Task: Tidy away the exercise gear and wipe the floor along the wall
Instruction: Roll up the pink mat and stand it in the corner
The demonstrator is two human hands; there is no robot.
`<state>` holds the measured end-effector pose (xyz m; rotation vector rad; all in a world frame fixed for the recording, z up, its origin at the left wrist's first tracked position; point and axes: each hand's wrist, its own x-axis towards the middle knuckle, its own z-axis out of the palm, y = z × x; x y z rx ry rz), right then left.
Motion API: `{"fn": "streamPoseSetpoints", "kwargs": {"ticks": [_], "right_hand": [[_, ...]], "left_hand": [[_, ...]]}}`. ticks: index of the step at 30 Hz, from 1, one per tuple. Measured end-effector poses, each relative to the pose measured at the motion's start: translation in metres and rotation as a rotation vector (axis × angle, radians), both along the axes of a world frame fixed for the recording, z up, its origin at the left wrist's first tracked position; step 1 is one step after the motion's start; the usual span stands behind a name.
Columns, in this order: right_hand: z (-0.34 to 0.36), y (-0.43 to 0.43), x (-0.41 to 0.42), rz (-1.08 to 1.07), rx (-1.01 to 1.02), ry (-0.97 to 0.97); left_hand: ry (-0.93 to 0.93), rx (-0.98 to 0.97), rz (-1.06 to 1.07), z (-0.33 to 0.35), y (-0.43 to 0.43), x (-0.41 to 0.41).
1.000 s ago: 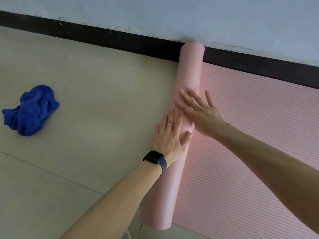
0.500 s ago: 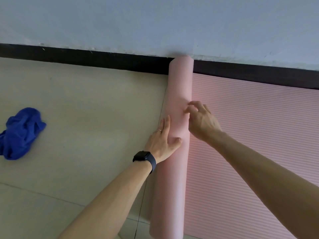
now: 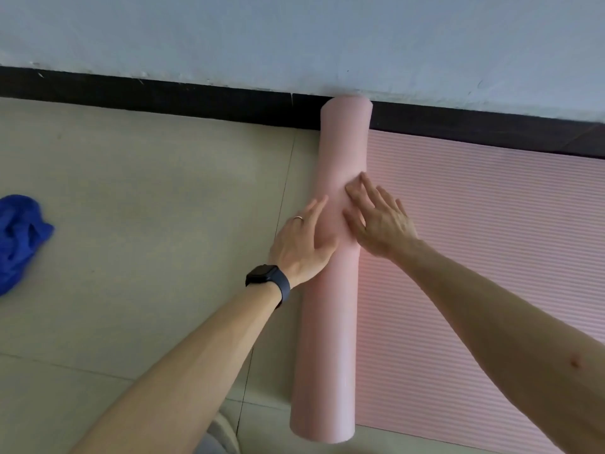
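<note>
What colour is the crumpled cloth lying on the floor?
Bright blue; the cloth shows at the head view's left edge.

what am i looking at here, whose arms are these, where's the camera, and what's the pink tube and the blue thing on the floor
There is no machine here. These are a person's two bare arms, filmed by a camera worn on their head that looks forward and down. The pink thing is an exercise mat, partly rolled up. The roll points at the wall, and the unrolled part lies flat on the floor to its right. The left hand, with a watch on its wrist, and the right hand both rest on the roll with fingers straight. Neither grips anything. The blue cloth lies crumpled on the floor at far left, untouched.
</note>
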<state>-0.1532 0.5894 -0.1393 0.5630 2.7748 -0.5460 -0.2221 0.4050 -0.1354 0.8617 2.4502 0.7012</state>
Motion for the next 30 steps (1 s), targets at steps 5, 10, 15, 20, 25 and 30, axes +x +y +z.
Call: {"fn": "streamPoseSetpoints", "kwargs": {"ticks": [5,10,15,20,25,30], "right_hand": [[-0.001,0.011,0.016,-0.054,-0.057,-0.001],[0.004,0.012,0.068,-0.275,-0.232,0.091],[0.018,-0.040,0.133,-0.426,-0.384,0.031],[0.021,-0.084,0.146,-0.737,-0.630,-0.094],[0.027,-0.094,0.153,-0.989,-0.677,0.042],[0.025,-0.092,0.167,-1.127,-0.604,0.019]], "left_hand": [[-0.107,-0.252,-0.074,-0.006,0.017,0.003],[0.061,-0.176,-0.277,-0.013,0.037,0.014],[0.225,-0.111,-0.529,-0.012,0.053,0.000],[0.248,-0.217,-0.741,-0.001,0.089,0.012],[0.354,-0.222,-0.884,0.006,0.100,0.013],[0.451,-0.240,-0.899,0.003,0.123,0.033]]}}
